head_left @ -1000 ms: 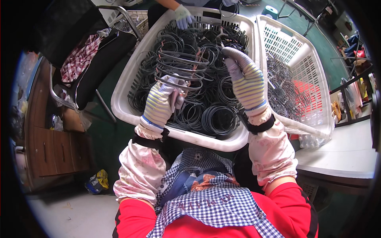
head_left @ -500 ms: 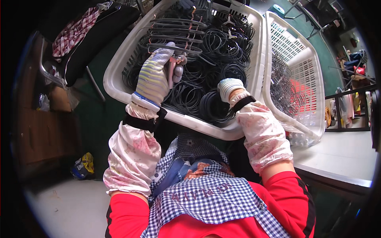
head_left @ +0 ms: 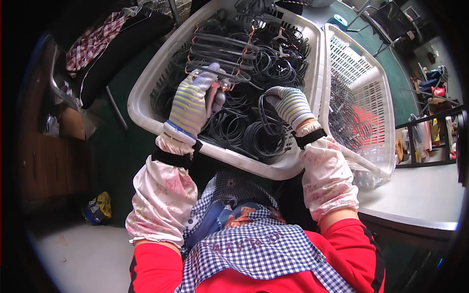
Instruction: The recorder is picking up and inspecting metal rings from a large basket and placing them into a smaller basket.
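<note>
My left hand (head_left: 194,100), in a striped knit glove, is closed around the pinkish copper-coloured handle (head_left: 211,96) of a rack (head_left: 222,51). The rack has several dark bars joined by wavy copper-coloured wires and is held over a white basket (head_left: 234,155). Coils of thin black rings (head_left: 264,139) fill the basket. My right hand (head_left: 289,105), gloved the same way, is curled over the basket's right part. Its fingertips pinch a thin black ring (head_left: 262,110), which hangs above the coils.
A second white basket (head_left: 383,107) with dark wire pieces stands close on the right. Beyond it are a pale tabletop (head_left: 415,198) and shelves. At the left are a seat with checked cloth (head_left: 95,41), a wooden cabinet (head_left: 56,163) and a yellow-and-blue bag (head_left: 97,207).
My right hand has risen slightly from the coils, with a thin black ring now at its fingertips. My left hand and the rack have shifted slightly down and right.
</note>
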`<state>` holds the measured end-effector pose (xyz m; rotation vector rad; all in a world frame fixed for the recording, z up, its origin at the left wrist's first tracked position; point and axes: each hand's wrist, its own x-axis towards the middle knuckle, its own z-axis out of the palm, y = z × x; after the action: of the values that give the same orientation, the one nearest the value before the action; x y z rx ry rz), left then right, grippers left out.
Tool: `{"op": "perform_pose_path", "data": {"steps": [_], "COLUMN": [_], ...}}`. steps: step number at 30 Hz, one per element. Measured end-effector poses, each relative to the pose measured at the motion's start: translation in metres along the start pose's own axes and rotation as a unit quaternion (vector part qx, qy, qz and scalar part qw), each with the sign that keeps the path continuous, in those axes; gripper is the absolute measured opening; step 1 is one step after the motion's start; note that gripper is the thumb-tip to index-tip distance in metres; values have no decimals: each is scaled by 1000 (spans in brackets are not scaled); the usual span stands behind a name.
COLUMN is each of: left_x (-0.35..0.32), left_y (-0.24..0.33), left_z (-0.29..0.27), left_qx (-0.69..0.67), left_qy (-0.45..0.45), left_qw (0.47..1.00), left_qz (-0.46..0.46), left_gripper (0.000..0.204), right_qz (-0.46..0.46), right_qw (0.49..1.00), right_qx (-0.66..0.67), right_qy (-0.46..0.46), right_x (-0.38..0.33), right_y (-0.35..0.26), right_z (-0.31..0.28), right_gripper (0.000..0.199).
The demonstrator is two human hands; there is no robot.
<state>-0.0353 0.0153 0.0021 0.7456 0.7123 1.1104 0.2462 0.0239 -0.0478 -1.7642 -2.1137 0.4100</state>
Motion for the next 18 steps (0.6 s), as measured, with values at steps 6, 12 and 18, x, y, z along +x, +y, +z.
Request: {"op": "perform_pose_path", "data": {"steps": [6, 12, 18], "left_x": [-4, 0, 2], "left_y": [-8, -8, -6], "left_z": [1, 0, -1], "left_qx": [9, -28, -35], "left_qy": [19, 14, 34], "left_qw": [1000, 999, 999], "left_qz": [-17, -19, -20], "left_gripper": [20, 18, 19], "right_qz": [29, 1, 28], "right_qw": [992, 991, 981], "right_qx": [103, 92, 185], "right_qy": [61, 94, 41], "right_x": [-9, -8, -5], "right_y": [-9, -3, 11], "right_z": [-8, -12, 5], "right_gripper": [24, 23, 37]}}
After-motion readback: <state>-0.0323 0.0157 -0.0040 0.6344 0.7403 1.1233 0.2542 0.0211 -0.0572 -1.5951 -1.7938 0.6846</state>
